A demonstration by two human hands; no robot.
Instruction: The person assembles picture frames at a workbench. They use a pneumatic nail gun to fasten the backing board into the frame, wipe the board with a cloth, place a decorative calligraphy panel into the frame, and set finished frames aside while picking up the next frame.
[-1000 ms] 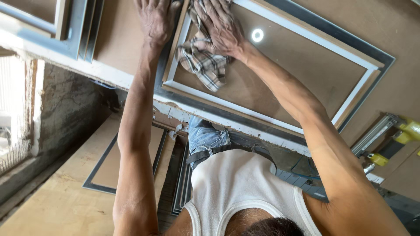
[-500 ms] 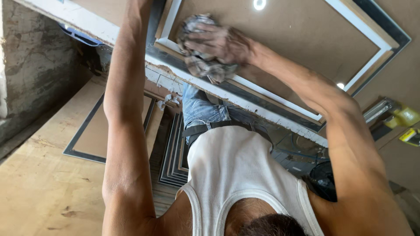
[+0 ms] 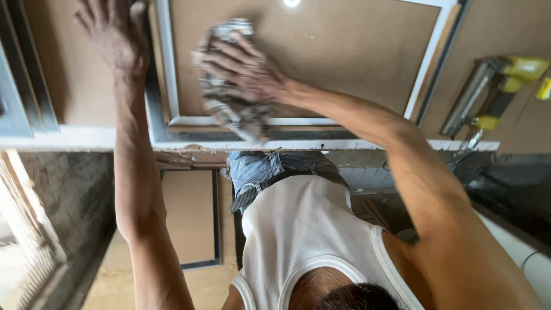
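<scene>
The view looks down on the person from above the head, so the picture reads upside down: white vest in the lower middle, both arms stretched up toward the worktop (image 3: 69, 138).

The right hand (image 3: 244, 72) is curled over a crumpled checked rag (image 3: 229, 109), fingers clamped around the bunched cloth and pressing it down. The rag sits on the near rail of a white-edged frame (image 3: 166, 63), right where that pale rail meets the brown backing board (image 3: 321, 57) set inside it. Part of the cloth spills over the rail toward the person's body.

The left hand (image 3: 115, 37) is open, fingers spread, palm flat on the brown surface just outside the frame's left rail. It holds nothing; it lies just beside the frame's corner.

The frame lies flat on the worktop, its near rail running along the worktop's front edge and its right rail angling away toward the upper right. A small bright spot of light (image 3: 291, 3) shows on the board at the top edge of the view.

Well off to the right, apart from both hands, a yellow and silver nail gun (image 3: 493, 92) rests on the worktop.

Below the worktop's edge, another framed panel (image 3: 189, 218) with a dark border lies on the floor (image 3: 115, 275), between the left forearm and the person's jeans (image 3: 258, 166).
</scene>
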